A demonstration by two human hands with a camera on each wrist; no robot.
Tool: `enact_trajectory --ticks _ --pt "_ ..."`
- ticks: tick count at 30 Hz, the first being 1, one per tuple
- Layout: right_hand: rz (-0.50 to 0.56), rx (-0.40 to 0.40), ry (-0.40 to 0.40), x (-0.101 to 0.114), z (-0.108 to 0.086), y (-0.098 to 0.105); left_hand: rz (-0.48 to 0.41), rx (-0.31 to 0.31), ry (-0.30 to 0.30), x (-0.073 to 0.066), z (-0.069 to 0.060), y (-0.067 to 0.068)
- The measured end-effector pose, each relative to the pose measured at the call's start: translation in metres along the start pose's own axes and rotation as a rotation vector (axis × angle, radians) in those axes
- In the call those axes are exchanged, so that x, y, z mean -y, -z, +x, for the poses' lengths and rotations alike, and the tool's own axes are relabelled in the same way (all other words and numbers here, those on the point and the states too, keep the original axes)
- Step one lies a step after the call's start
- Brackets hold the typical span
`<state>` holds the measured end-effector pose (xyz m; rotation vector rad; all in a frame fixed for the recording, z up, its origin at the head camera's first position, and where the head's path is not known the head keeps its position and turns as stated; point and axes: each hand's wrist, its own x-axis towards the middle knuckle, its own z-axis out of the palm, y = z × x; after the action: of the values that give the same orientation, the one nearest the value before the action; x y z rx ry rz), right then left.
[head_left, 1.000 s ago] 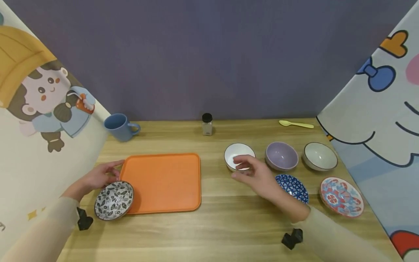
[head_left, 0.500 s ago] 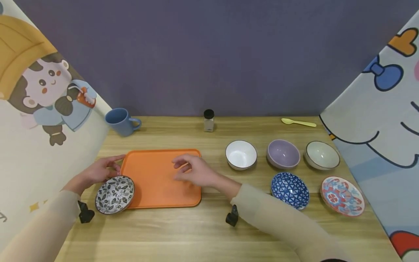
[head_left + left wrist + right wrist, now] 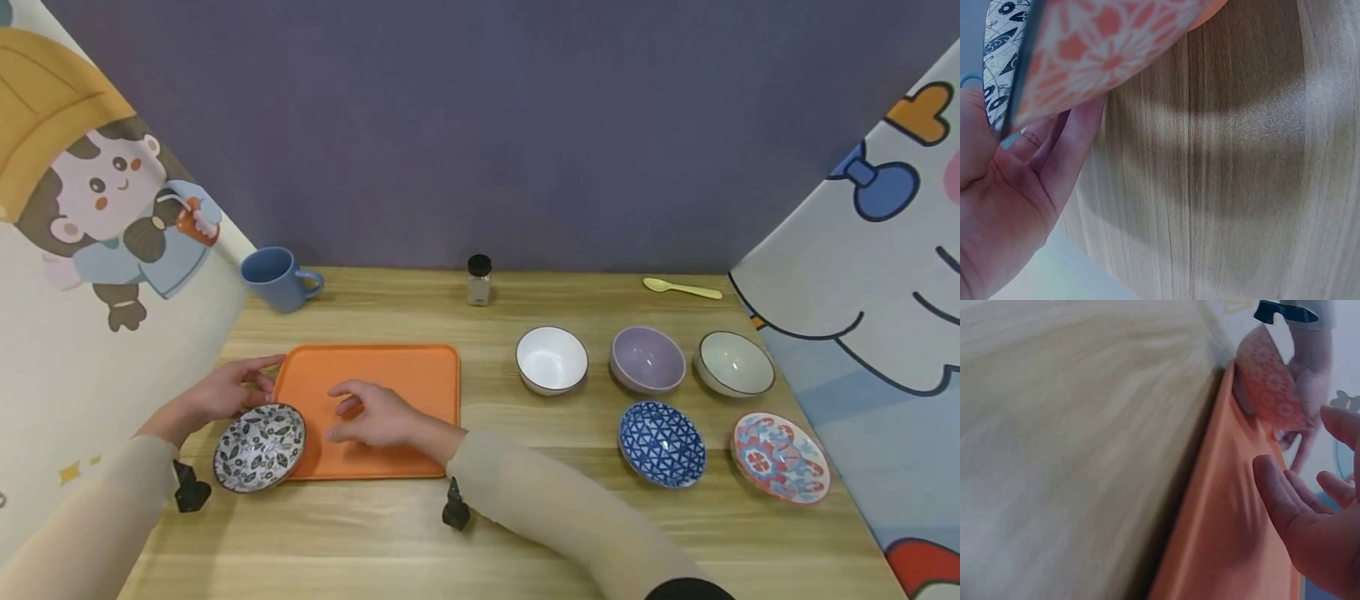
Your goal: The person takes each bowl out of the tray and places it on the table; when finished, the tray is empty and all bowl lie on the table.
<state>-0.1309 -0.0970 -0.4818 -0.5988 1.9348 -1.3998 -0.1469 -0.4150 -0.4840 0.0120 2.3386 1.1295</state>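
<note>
My left hand [image 3: 223, 392] holds a patterned bowl [image 3: 258, 450] tilted at the left front corner of an orange tray [image 3: 405, 371]. Black leaves on white line the bowl's inside; its outside, in the left wrist view, shows red and white flowers [image 3: 1104, 59]. There the thumb lies at the rim and the fingers reach behind the bowl. Over the tray is my right hand [image 3: 377, 415], fingers loosely bent with nothing between them. In the right wrist view this hand [image 3: 1322, 531] is apart from the bowl [image 3: 1269, 381].
To the right stand a white bowl [image 3: 552, 360], a purple bowl [image 3: 647, 359], a pale green bowl [image 3: 734, 363], a blue patterned bowl [image 3: 662, 444] and a red-blue patterned bowl [image 3: 781, 457]. Along the back are a blue mug [image 3: 276, 279], a black-capped jar [image 3: 478, 281] and a yellow spoon [image 3: 682, 288].
My right hand has moved left, from beside the white bowl to above the orange tray, near the held bowl. The left hand and its bowl have hardly moved.
</note>
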Motion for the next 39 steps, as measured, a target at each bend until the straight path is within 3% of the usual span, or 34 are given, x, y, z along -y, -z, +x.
enact_trajectory --ticks 4,15,24,32,39 --pt "-0.033 -0.011 -0.025 0.000 0.010 -0.015 -0.002 0.002 0.020 0.001 -0.001 0.000" --pt "0.055 0.012 -0.021 0.004 0.024 -0.043 -0.001 -0.002 -0.003 -0.001 -0.005 -0.001" --pt "-0.032 0.007 0.033 0.000 0.028 -0.051 -0.005 -0.003 0.019 0.001 -0.002 -0.001" --pt "0.115 0.030 0.052 0.001 0.028 -0.055 -0.015 0.001 0.026 -0.003 -0.002 0.000" --pt "0.308 0.005 -0.014 0.001 0.027 -0.061 -0.017 0.003 0.029 -0.005 -0.002 0.000"
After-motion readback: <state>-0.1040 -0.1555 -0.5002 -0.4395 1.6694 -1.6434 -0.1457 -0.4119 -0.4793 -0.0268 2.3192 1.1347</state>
